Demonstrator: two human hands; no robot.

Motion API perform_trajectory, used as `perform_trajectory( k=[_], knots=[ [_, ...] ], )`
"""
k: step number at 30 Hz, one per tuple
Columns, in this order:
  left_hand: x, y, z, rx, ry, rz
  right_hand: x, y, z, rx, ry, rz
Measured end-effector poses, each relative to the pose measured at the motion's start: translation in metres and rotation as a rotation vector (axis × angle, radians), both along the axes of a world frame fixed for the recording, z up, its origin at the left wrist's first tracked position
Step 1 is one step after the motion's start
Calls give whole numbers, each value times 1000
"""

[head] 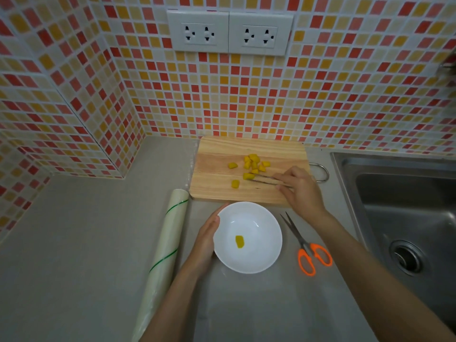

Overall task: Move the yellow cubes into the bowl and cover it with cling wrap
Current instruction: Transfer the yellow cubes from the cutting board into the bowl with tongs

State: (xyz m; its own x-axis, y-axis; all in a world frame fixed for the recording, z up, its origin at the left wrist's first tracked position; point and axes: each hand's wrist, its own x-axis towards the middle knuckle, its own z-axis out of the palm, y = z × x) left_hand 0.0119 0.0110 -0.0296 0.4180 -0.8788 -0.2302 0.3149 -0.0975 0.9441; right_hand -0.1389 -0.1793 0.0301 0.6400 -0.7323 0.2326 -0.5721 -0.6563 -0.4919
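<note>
Grey counter (74, 243) | right hand (299, 187) tweezers (265, 180) pinch cube (248, 176) | left hand (206, 239) cups bowl (261, 257)

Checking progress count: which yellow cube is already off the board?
The lone cube lying inside the white bowl. The rest sit on the wooden cutting board.

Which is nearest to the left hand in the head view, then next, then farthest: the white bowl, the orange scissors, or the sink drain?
From the left hand:
1. White bowl, touching the hand, just to its right.
2. Orange scissors, right of the bowl on the counter.
3. Sink drain, far right, down in the basin.
</note>
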Motion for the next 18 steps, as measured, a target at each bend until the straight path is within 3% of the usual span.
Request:
perform_trajectory(
  k=[3,9,14,18],
  knots=[
    [0,-1,-1,-20,3,-11,-22,26,13,-8,7,116],
    [0,-1,-2,-14,1,-10,-46,49,22,5,262,310],
    [0,0,-3,-17,10,-15,-45,35,23,34,184,186],
    [0,0,-3,-5,-2,1,-26,8,13,78,93,-38]
  ],
)
